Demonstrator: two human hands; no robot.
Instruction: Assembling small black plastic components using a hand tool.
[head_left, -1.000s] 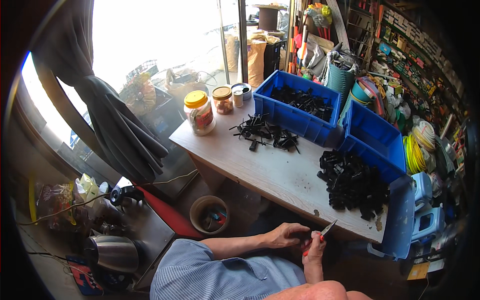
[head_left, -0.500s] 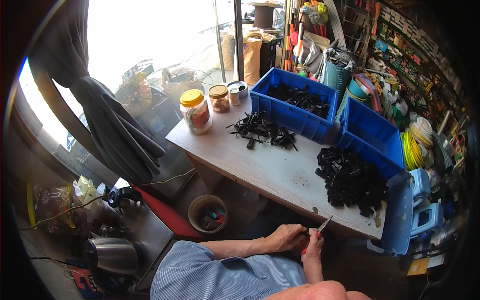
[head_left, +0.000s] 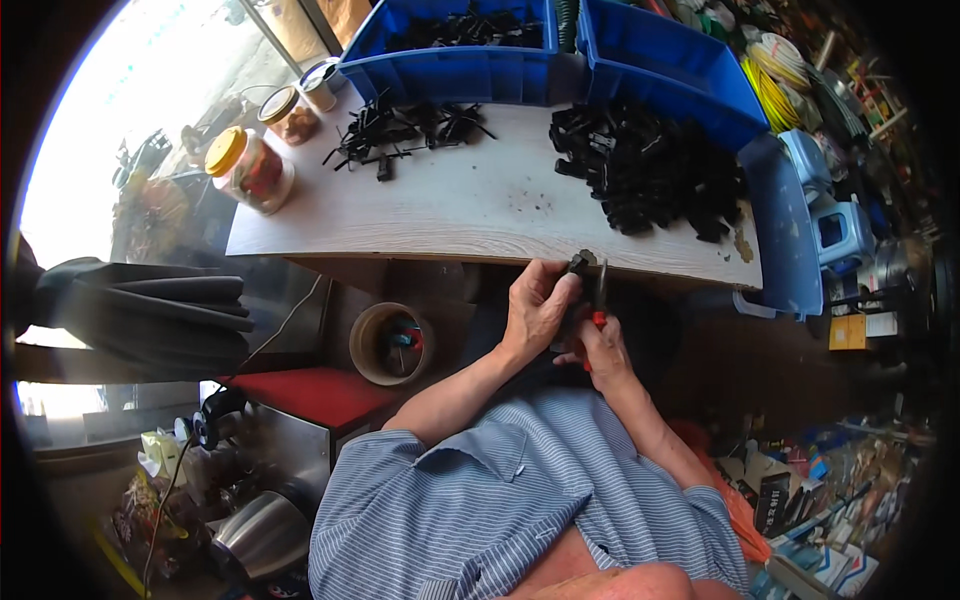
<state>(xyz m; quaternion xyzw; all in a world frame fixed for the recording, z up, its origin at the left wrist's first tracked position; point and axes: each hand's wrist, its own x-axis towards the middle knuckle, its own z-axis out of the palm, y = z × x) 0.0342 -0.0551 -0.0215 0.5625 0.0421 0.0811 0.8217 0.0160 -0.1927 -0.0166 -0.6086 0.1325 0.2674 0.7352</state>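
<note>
My left hand is at the table's near edge, its thumb and fingers pinching a small black plastic piece. Close beside it on the right, my right hand grips a red-handled hand tool with a slim, pointed metal end. That end points away from me, towards the table edge; whether it is scissors or pliers I cannot tell. Beyond my hands, a big heap of black plastic pieces lies on the right of the table. A smaller pile of black pieces with thin stems lies farther left.
Two blue crates stand along the back: the left crate holds black pieces, the right crate is beside it. A yellow-lidded jar stands at the table's left. A round bin sits on the floor below. Light-blue plastic stools stand right.
The view has tilted down and turned. My left hand has come up towards the table edge, and the black piece now shows in its fingers. The tool stays in my right hand.
</note>
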